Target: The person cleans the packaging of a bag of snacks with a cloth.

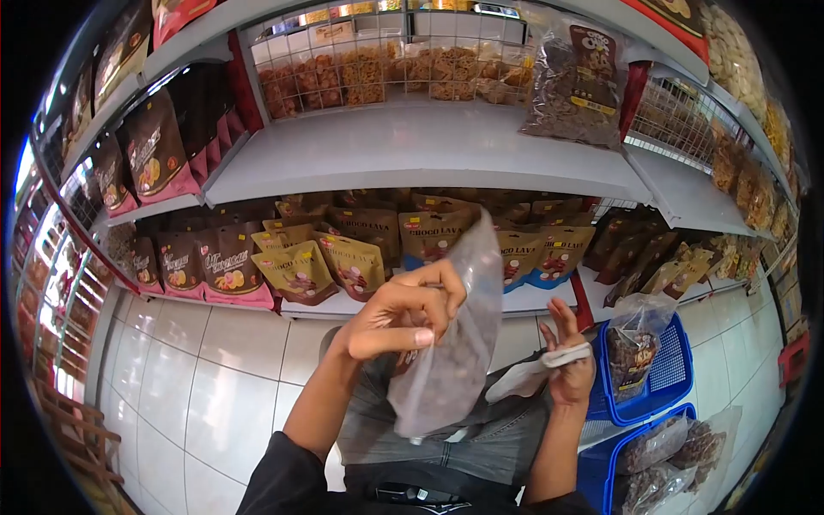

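Observation:
My left hand (408,313) pinches a clear plastic bag (459,360) with dark contents, which hangs tilted in front of my lap. My right hand (568,356) is to the right of the bag, fingers partly curled around a folded white cloth (565,354); a loose part of it hangs toward my knee. Behind both hands, gold Choco Lava pouches (352,262) stand on the lower shelf. A large clear bag of dark snacks (577,81) stands at the right of the upper shelf (412,150).
Two blue baskets stand on the tiled floor at the right; the upper basket (678,360) holds one bag, the lower basket (598,481) several. Brown and pink pouches (154,154) line the left shelves. Wire mesh (369,77) backs the upper shelf, snack bags behind it.

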A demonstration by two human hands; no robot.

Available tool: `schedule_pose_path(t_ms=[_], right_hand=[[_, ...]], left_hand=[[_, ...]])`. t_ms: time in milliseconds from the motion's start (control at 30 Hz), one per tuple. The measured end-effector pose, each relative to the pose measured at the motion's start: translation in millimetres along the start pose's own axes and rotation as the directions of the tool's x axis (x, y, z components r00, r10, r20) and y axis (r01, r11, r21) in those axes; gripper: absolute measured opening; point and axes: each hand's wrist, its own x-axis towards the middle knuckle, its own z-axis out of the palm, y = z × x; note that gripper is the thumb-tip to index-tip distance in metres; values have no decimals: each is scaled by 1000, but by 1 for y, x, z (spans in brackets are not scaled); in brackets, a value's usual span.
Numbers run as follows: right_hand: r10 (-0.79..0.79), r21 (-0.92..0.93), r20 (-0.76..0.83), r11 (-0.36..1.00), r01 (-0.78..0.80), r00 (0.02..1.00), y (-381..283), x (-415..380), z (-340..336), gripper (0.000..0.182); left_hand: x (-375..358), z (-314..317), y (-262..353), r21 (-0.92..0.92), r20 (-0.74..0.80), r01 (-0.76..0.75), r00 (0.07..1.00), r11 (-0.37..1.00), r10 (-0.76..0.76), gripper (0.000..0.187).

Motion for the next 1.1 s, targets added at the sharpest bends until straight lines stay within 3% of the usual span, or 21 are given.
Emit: schedule_pose_path(t_ms=[100, 167, 267, 333, 433, 500, 600, 633, 700, 800, 867, 900, 1000, 1033, 1100], right_hand=[[-44, 13, 85, 999, 43, 995, 1, 17, 16, 11], [-120, 48, 245, 993, 111, 962, 10, 30, 11, 12], [-158, 167, 386, 981, 99, 909, 18, 38, 10, 20], [-102, 256, 435, 967, -15, 894, 23, 37, 11, 21], [-51, 131, 285, 991, 14, 957, 37, 28, 14, 31], [-43, 195, 212, 981, 1, 976, 59, 26, 8, 38], [-80, 224, 146, 973, 46, 986, 69, 28, 3, 43], [-53, 214, 124, 976, 26, 991, 69, 27, 1, 42], [-16, 221, 53, 975, 4, 998, 74, 23, -1, 43], [-82, 253, -31, 964, 87, 996, 93, 21, -5, 44], [-108, 232, -31, 966, 113, 994, 104, 19, -10, 44], [-129, 224, -26, 966, 131, 991, 104, 22, -9, 45], [-198, -25, -157, 980, 197, 967, 89, 21, -9, 46], [-294, -77, -146, 955, 285, 945, 71, 19, 0, 49], [-412, -199, -28, 895, 398, 911, 39, 15, 3, 44]], left_hand=[[7, 0, -8, -206, 155, 101, 985, 973, -69, 31], [12, -1, -8, -245, 250, 153, 964, 957, -90, 34], [7, -9, -16, -279, 273, 224, 951, 934, -147, 36], [1, -10, -23, -276, 224, 213, 963, 937, -153, 33], [-7, -9, -28, -217, 188, 223, 965, 950, -183, 31], [-15, -11, -25, -158, 167, 245, 961, 957, -219, 30], [-45, -11, -26, -118, 35, 211, 977, 970, -208, 42], [-61, -9, -33, -220, -32, 152, 986, 964, -163, 58], [-88, 8, -31, -151, -210, 64, 973, 987, -95, 72], [-112, 49, -20, 13, -461, 123, 881, 992, -103, 90], [-119, 69, -15, 286, -548, 276, 833, 918, -79, 83], [-110, 64, -2, 530, -475, 310, 879, 789, -26, 55], [-113, 49, -9, 472, -529, 237, 846, 849, 58, 40], [-103, 48, 7, 446, -608, 359, 794, 820, -17, 41], [-125, 26, -6, 355, -658, 434, 745, 828, -108, 42]])
